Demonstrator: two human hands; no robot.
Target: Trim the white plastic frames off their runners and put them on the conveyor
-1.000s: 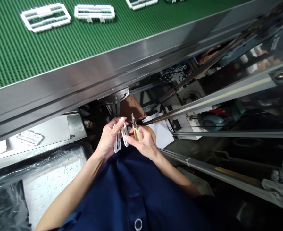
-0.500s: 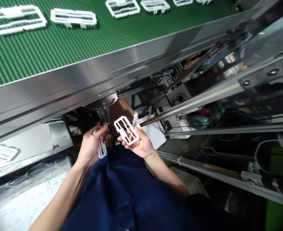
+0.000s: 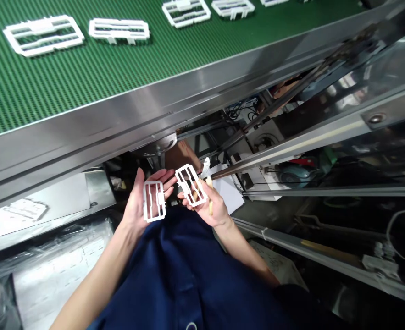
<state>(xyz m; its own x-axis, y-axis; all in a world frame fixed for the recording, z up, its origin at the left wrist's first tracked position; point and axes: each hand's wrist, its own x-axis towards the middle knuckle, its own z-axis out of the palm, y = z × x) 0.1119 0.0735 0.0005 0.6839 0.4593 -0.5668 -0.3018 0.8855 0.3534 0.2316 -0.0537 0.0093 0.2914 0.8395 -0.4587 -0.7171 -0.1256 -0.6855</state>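
On the upturned palm of my left hand (image 3: 135,208) lies a white plastic frame (image 3: 161,198) with long slots, the fingers stretched out behind it. My right hand (image 3: 219,210) grips a second white plastic frame (image 3: 185,188), tilted, just to the right of the first. The same hand also holds a hand tool with a metal head (image 3: 206,167) and pale yellow handles (image 3: 210,183), which look like nippers; the fingers partly hide it. The two frames are close but apart.
Above my hands runs a green conveyor belt (image 3: 119,68) with a metal side rail (image 3: 136,103), carrying several white frames (image 3: 119,30). At left, a metal shelf (image 3: 74,190) bears another white part (image 3: 26,209). Metal bars (image 3: 302,137) slant across the right side.
My left hand has turned palm up and spread its fingers, so its frame now faces me flat. The right hand still holds its frame and tool. The whole view has shifted slightly.
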